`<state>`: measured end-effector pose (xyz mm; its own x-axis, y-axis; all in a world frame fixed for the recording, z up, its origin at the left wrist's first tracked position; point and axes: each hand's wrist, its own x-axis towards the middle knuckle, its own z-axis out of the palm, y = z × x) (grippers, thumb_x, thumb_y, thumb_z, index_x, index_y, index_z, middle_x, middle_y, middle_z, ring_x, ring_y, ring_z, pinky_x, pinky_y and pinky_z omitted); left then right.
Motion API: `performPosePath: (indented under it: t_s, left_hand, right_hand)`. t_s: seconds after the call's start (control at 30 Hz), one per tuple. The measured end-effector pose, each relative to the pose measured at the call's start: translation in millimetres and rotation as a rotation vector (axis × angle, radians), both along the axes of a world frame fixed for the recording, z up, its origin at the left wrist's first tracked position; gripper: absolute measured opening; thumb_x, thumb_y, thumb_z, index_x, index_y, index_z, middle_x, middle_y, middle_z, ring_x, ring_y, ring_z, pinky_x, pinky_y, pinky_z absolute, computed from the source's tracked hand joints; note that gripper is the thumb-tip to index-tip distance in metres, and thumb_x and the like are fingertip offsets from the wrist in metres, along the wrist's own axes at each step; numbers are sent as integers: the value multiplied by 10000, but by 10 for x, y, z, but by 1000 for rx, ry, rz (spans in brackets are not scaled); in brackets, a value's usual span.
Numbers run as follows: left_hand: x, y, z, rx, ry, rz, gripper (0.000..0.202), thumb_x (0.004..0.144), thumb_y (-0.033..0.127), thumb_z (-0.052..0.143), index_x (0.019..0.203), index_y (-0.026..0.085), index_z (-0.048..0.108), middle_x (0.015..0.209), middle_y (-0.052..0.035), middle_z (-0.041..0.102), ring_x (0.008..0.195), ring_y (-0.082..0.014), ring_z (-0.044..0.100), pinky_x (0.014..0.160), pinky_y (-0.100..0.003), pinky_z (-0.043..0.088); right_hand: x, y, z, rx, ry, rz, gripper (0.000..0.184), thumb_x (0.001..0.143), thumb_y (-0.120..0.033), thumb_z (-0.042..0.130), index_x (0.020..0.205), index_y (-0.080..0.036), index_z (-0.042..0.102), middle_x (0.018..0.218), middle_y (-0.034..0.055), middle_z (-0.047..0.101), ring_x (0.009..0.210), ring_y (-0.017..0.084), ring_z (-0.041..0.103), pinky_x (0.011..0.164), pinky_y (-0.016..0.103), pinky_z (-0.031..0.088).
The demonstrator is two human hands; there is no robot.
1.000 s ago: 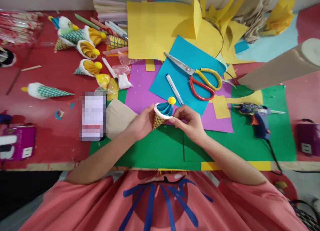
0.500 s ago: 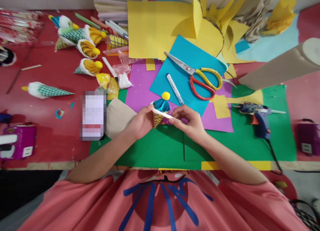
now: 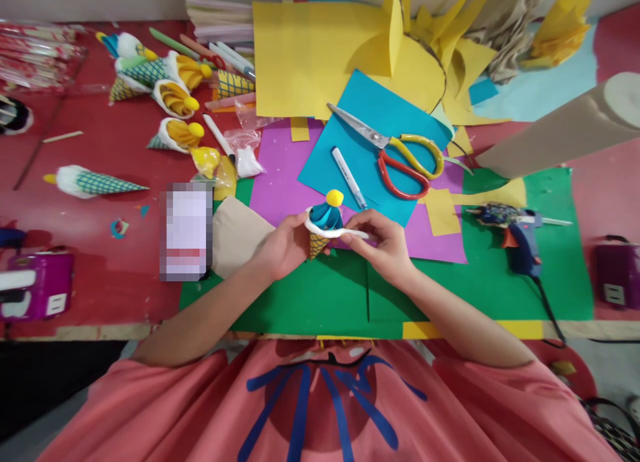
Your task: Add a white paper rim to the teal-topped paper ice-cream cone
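Head view, far left: a purple box (image 3: 47, 282) sits by the near edge of the red desk (image 3: 120, 275). Next come some cones in a bunch (image 3: 143, 72), near the back, perhaps so they don't get squashed. What looks like a phone (image 3: 186, 232), all blurred, lies next to brown card (image 3: 240, 239), maybe so it is easy to see.

Now the left hand (image 3: 280, 250). Its fingers are bent round the side of a small cone (image 3: 317, 246), closed just enough to hold it. The small cone is in the middle with its point down, so its yellow ball (image 3: 335, 197) sits on top. A white strip (image 3: 325, 233) goes along its rim, and one end sticks out. The right hand (image 3: 383, 245) pinches that end between thumb and finger, likely to guide it.

Just past the hands lie a pen (image 3: 349, 177) and big scissors (image 3: 377, 141), easy to reach. Farther right, a glue gun (image 3: 523, 249) lies well apart from the hands, maybe because glue guns get hot.

Green paper (image 3: 295, 309) covers the desk's near middle, perhaps to keep it clean. Little scraps (image 3: 119, 229) dot the red part. Behind is a pale wall (image 3: 130, 2).
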<state>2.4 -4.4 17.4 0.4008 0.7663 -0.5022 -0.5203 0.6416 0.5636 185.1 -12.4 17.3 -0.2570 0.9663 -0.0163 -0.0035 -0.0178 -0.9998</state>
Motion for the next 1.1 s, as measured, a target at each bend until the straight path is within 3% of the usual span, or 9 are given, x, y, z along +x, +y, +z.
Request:
performPosePath:
  t_s: [0.17, 0.4, 0.7, 0.97, 1.1]
  left_hand:
    - [-1, -9, -4, -1, 3, 3, 376, 861, 471, 585, 1109, 203, 670, 958, -69, 737, 981, -260, 694, 752, -343, 574]
    - [-35, 7, 17, -14, -3, -18, 316, 824, 464, 605, 939, 174, 659, 865, -63, 728, 844, -234, 703, 546, -260, 505]
    - [-38, 12, -2, -78, 29, 15, 333, 828, 439, 590, 906, 127, 674, 843, -79, 732, 722, -201, 687, 539, -282, 528]
    - [-34, -16, -58, -48, 11, 23, 336, 854, 479, 595, 877, 150, 660, 795, -58, 745, 610, -190, 696, 525, -285, 544]
    - [-22, -15, -76, -50, 24, 8, 390, 862, 523, 601, 868, 141, 681, 716, -47, 734, 550, -176, 669, 461, -259, 511]
  right_hand:
    - [6, 9, -16, -17, -12, -28, 380, 755, -528, 785, 801, -201, 596, 653, -16, 644, 563, 107, 546, 506, 235, 409]
    - [35, 1, -23, 80, 25, 10, 258, 815, -425, 762, 839, -203, 633, 771, 10, 702, 651, 123, 630, 582, 247, 491]
    - [36, 0, -29, 82, 47, 34, 280, 807, -457, 774, 844, -214, 639, 770, 15, 714, 673, 141, 668, 587, 264, 521]
    - [40, 3, -49, 14, 84, 66, 326, 791, -488, 782, 880, -219, 621, 837, 23, 715, 716, 149, 685, 632, 284, 561]
    - [32, 6, -61, 18, 109, 67, 322, 788, -455, 796, 879, -216, 600, 814, 11, 694, 692, 133, 672, 614, 264, 548]
